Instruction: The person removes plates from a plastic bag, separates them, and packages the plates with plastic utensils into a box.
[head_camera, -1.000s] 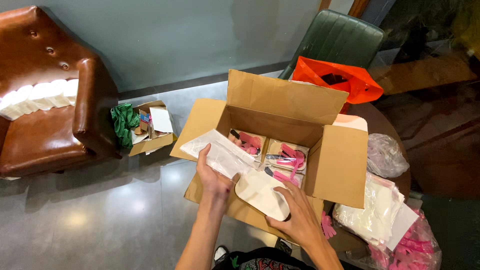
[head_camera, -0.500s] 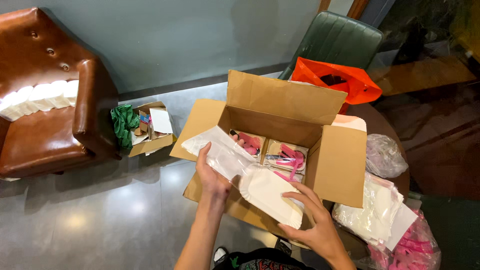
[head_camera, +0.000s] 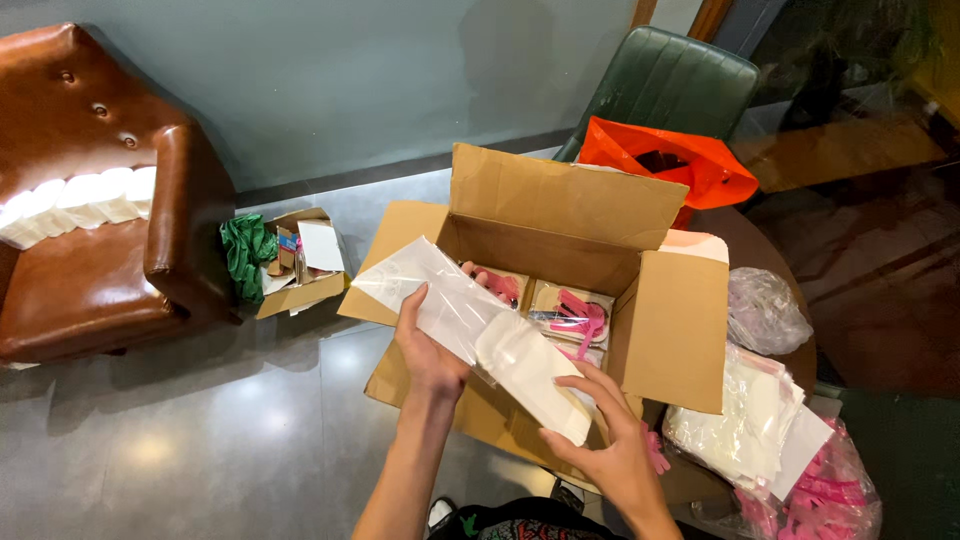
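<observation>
Clear plastic bag (head_camera: 430, 290) w/ white insert (head_camera: 530, 375): left hand (head_camera: 430, 350) grips bag, right hand (head_camera: 600, 445) holds insert's near end, above open cardboard box (head_camera: 590, 260).

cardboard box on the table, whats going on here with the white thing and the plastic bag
A person holds a clear plastic bag in the left hand and a flat white card piece with the right hand, its upper end at the bag's mouth. Both are held over the open cardboard box, which holds pink items in small packs. More bagged white pieces lie to the right.
</observation>
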